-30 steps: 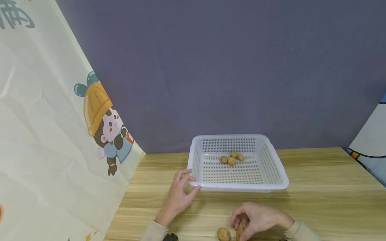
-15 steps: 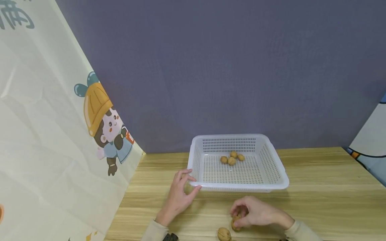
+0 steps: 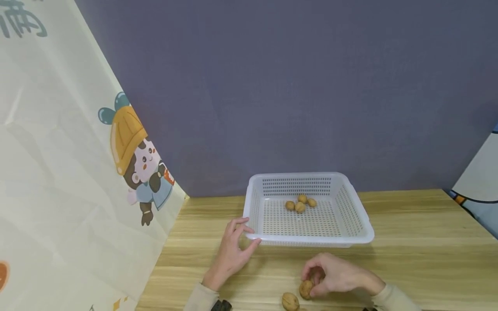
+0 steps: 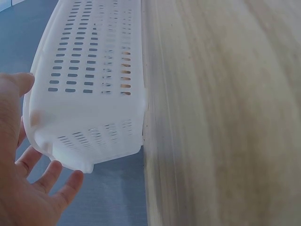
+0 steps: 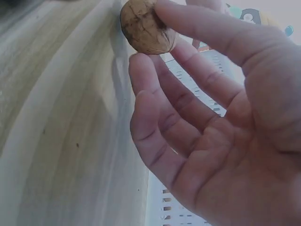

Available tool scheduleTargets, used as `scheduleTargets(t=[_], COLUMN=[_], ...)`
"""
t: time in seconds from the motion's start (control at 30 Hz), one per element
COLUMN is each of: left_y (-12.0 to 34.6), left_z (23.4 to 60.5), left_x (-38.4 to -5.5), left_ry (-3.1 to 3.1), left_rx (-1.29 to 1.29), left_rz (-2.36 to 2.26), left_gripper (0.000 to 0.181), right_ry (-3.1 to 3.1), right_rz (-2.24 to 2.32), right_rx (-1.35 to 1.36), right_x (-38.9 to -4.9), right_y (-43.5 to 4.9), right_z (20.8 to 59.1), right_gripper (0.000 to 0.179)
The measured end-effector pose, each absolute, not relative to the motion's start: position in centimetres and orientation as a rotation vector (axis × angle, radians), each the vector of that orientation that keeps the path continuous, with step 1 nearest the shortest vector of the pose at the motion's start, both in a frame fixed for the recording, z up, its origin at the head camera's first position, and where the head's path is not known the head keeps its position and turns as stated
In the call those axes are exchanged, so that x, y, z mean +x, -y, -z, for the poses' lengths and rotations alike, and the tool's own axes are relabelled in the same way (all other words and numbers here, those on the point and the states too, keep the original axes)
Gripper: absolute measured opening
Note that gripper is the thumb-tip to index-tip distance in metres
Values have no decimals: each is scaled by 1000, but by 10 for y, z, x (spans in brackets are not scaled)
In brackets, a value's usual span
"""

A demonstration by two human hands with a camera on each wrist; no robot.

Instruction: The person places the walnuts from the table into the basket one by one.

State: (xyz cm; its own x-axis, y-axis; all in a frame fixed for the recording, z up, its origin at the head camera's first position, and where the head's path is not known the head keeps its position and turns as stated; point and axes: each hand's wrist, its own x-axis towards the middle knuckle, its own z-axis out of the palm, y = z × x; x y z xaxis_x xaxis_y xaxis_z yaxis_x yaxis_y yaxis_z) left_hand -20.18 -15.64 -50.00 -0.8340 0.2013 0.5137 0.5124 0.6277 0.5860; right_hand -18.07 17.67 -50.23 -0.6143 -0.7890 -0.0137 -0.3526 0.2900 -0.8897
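Note:
A white perforated plastic basket (image 3: 311,239) stands on the wooden table, with several walnuts (image 3: 300,207) grouped on its floor. My left hand (image 3: 230,255) touches the rim at the basket's near left corner, thumb on the front side and fingers spread along the left side. In the left wrist view some fingertips (image 4: 70,183) stay clear of the basket wall. In front of the basket, my right hand (image 3: 337,274) pinches a walnut (image 5: 146,28) between thumb and fingers, low over the tabletop. Another walnut (image 3: 290,301) lies just left of it, near the bottom edge of the head view.
A dark grey-blue panel (image 3: 272,86) rises behind the table (image 3: 420,259), close to the basket's far side. To the left hangs a pale sheet printed with a cartoon figure (image 3: 148,160). Slivers of other brown things show at the bottom edge, mostly cut off.
My right hand has moved the pinched walnut a little away from me, toward the basket, then stayed nearly in place. The left hand keeps its place at the basket corner.

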Motion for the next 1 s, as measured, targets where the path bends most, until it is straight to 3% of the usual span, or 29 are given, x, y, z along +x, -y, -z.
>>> scheduleTargets(t=[0.6,1.0], left_y=[156,153], left_z=[498,501], left_x=[-200,-203], left_ry=[2452,2447], left_rx=[-557,-565], left_rz=[1051,1021], left_gripper=[26,27], right_ry=[-2097,-2174], right_rz=[1391,1291], right_rx=[-1114,-1085], right_x=[-182,-213], right_y=[-177,-186], right_z=[435,382], right_gripper=[22,26])
